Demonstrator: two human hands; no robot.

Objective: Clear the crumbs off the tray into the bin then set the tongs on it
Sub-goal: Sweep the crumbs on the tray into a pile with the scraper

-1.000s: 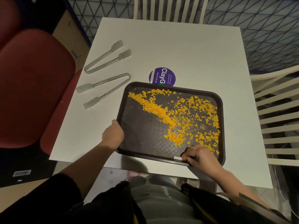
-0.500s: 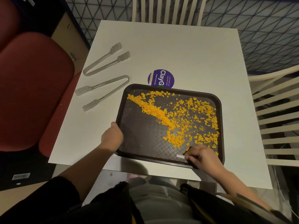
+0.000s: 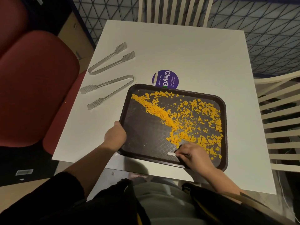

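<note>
A dark brown tray (image 3: 142, 143) lies on the white table (image 3: 186, 54), scattered with several orange crumbs (image 3: 183, 120) across its middle and right side. My left hand (image 3: 115, 135) grips the tray's left rim. My right hand (image 3: 194, 154) rests at the tray's near edge, closed on a small dark tool with a white tip (image 3: 171, 153). Two metal tongs lie on the table left of the tray: one (image 3: 108, 90) close to it, another (image 3: 112, 60) farther back. No bin is visible.
A purple round sticker (image 3: 165, 78) sits on the table just behind the tray. A red upholstered seat (image 3: 35, 82) stands to the left. White slatted chairs stand behind (image 3: 175, 10) and to the right (image 3: 282, 120) of the table.
The view has shifted slightly. My right hand with the small tool has edged a little along the tray's near edge; the crumbs and my left hand look unchanged.
</note>
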